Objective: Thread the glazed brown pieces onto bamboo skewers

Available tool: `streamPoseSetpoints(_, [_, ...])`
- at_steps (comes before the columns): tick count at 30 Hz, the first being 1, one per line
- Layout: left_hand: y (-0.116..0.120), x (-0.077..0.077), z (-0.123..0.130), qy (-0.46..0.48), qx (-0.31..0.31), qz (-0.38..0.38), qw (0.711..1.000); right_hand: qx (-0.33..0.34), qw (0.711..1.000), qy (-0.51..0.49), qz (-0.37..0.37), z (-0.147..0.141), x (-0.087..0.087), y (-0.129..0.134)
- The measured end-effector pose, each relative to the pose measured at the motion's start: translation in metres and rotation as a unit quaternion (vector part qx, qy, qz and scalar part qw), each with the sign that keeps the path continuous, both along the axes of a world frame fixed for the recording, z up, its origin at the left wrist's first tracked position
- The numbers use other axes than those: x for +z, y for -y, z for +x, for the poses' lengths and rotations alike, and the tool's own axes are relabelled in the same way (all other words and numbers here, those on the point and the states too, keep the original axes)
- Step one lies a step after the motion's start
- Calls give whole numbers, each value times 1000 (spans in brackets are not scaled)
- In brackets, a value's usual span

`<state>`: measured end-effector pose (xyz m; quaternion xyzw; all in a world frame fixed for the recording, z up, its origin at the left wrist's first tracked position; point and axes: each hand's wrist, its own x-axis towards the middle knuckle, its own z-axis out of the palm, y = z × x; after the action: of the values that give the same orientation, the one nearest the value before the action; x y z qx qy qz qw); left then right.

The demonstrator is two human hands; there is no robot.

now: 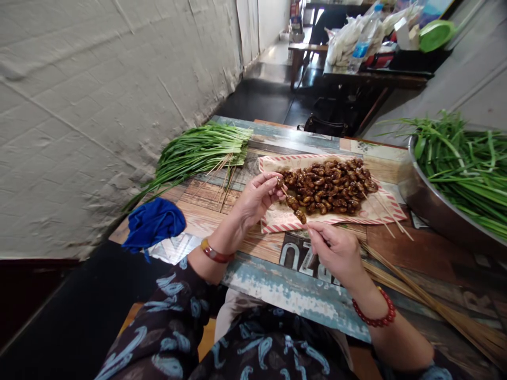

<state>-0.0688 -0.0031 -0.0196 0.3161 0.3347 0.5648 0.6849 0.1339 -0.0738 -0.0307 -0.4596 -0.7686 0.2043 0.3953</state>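
Note:
My left hand (pixel 263 196) pinches a glossy brown silkworm pupa (pixel 280 182) at the tip of a thin bamboo skewer (pixel 285 193). Several more pupae (pixel 297 209) are threaded lower on that skewer. My right hand (pixel 335 250) is closed around the skewer's lower end, below the threaded ones; most of that end is hidden in the fingers. Just beyond both hands, a heap of pupae (pixel 332 184) lies on a paper sheet with red-striped edges (pixel 277 226). A few skewers (pixel 382 208) stick out of the heap's right side.
Trimmed green chives (pixel 198 150) with skewers lie at the back left, near a blue cloth (pixel 156 224). A metal basin (pixel 439 198) of greens stands at the right. Loose bamboo skewers (pixel 431 301) lie at the front right. The wall (pixel 99 105) borders the table's left side.

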Motion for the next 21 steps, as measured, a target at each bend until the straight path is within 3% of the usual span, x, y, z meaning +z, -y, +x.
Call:
streamPoseSetpoints(9, [4,1,1,-36,13,40,998,-8,1000,11,2,-2,-1,2])
streamPoseSetpoints(21, [5,4,-2,0,9,-5,1000,-21,999,18,37,-5,-8,3])
